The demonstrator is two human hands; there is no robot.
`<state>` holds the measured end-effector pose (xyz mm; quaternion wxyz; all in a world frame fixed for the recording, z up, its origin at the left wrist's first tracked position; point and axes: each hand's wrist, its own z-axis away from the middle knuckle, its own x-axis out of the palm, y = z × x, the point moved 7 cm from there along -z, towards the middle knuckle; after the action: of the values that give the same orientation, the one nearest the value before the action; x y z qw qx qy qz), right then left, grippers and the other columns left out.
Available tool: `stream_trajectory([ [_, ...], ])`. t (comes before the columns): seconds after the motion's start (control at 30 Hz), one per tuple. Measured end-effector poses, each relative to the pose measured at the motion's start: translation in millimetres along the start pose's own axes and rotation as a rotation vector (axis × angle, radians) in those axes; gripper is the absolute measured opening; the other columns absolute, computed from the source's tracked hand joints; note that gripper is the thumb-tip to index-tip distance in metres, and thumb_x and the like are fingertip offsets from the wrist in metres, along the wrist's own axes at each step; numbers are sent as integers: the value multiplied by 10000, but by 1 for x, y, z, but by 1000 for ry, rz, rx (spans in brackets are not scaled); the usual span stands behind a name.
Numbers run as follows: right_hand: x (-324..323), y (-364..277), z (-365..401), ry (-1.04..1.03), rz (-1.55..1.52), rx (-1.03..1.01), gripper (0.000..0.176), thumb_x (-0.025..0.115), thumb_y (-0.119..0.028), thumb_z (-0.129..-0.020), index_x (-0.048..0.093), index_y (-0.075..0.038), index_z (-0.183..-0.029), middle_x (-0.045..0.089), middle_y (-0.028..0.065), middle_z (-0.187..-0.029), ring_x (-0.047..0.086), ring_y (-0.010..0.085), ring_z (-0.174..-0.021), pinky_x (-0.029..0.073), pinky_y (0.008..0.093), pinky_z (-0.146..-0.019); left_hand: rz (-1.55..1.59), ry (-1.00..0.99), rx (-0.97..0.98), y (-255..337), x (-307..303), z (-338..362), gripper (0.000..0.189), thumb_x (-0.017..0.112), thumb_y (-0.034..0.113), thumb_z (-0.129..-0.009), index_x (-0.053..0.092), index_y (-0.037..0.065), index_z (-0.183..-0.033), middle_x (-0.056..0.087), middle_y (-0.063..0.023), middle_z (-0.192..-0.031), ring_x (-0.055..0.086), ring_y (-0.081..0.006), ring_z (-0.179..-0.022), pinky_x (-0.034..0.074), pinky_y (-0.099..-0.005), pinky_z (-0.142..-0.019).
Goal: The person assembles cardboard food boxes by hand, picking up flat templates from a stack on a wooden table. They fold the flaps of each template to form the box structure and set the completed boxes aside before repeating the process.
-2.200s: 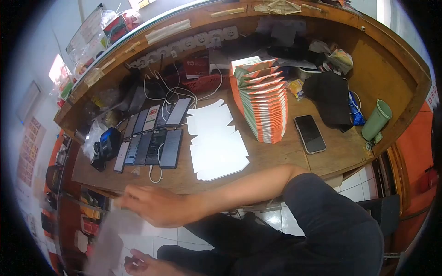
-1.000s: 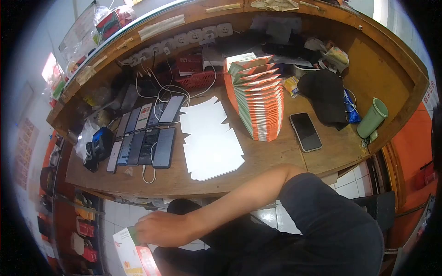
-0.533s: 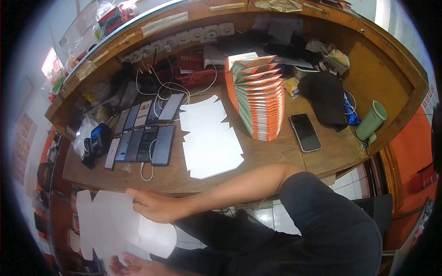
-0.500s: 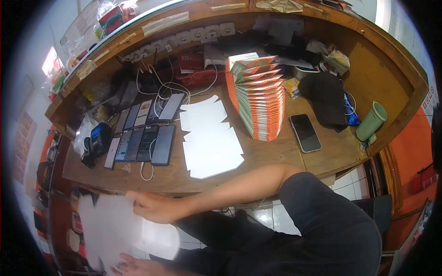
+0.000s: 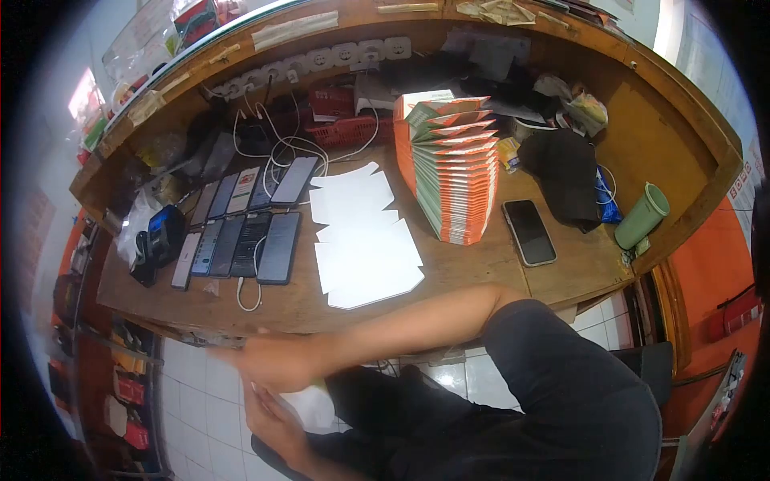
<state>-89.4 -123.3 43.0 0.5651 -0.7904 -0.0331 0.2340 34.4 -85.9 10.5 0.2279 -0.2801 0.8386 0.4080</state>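
Observation:
My right hand [image 5: 281, 361], smeared by motion, is in front of the desk's near edge; its grip cannot be made out. Just below it, my left hand [image 5: 277, 425] is closed on a white card piece [image 5: 311, 407], mostly hidden by both hands. On the desk lie flat white die-cut cards [image 5: 369, 260]. Behind and right of them stands a fanned stack of orange, green and white folded cardboard [image 5: 457, 176].
Several phones [image 5: 279, 248] and white cables lie left on the wooden desk [image 5: 361, 317]. To the right are a single phone [image 5: 529, 232], a black cap [image 5: 561, 176] and a green cup [image 5: 643, 216]. A red basket [image 5: 345, 135] sits behind.
The white card piece, earlier spread wide at the lower left, now shows only as a small part beside my hands. My left hand has moved right and up, close under my right hand.

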Motion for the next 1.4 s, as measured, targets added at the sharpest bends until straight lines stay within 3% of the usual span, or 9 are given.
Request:
stream_trajectory([
  [0.07,10,-21,16,210,1143,-474,338,602,-149,-860,636,38,-1140,601,254,-1018,618,331,-773,484,394,-687,5,-101,-77,-13,5,4,359,443,139,-1049,580,-117,-1261,668,-300,-1131,668,-401,-992,502,-414,-879],
  [0.17,18,-33,12,-154,1017,-487,279,631,-238,-811,713,18,-737,650,229,-977,695,278,-680,518,386,-534,26,-216,-118,-6,-4,6,317,428,105,-1047,593,-142,-1158,687,-277,-890,622,-332,-729,497,-378,-707],
  [0.43,-6,-60,9,-148,956,-632,167,620,-124,-812,668,8,-721,628,141,-855,668,279,-668,520,385,-554,244,-389,-191,-30,-36,11,390,455,262,-1053,576,-66,-1227,675,-196,-1011,640,-236,-895,503,-349,-810],
  [0.53,-9,-67,8,-13,943,-701,173,613,-133,-828,663,31,-852,630,152,-870,684,297,-688,525,390,-552,308,439,-240,-52,-81,10,439,472,279,-1045,470,-19,-1367,557,-194,-1321,605,-272,-1127,512,-402,-927],
  [0.63,3,-68,13,18,605,-805,214,587,-132,-875,628,35,-1002,618,175,-855,696,306,-805,550,391,-621,613,442,-513,-90,-72,21,463,470,286,-1045,431,-7,-1401,500,-200,-1380,578,-281,-1178,508,-422,-954],
  [0.7,31,-37,8,-366,513,-320,266,536,-122,-943,593,45,-1143,623,228,-1007,670,353,-952,566,408,-762,794,422,-677,-109,-62,31,481,468,291,-1045,406,1,-1424,462,-204,-1420,559,-287,-1211,506,-436,-973],
  [0.9,-2,-55,10,390,50,-589,425,459,-194,-1031,437,85,-1351,617,277,-1114,629,344,-1083,507,408,-913,921,374,-528,-150,-47,57,534,485,330,-1041,382,-7,-1442,438,-257,-1422,540,-306,-1243,515,-460,-992],
  [1.07,30,-19,-4,-260,-721,-2,440,466,-333,-1062,527,35,-1296,616,169,-1127,588,224,-1082,470,343,-933,301,558,-581,-61,-65,31,576,496,413,-1039,461,-74,-1344,545,-272,-1274,623,-305,-1084,549,-429,-920],
  [1.4,23,-40,10,89,456,-475,235,570,-177,-982,627,15,-1104,567,151,-812,596,303,-735,486,392,-617,292,638,-479,-31,-63,34,549,539,376,-1024,368,-2,-1383,575,-246,-1222,603,-304,-1075,528,-378,-840],
])
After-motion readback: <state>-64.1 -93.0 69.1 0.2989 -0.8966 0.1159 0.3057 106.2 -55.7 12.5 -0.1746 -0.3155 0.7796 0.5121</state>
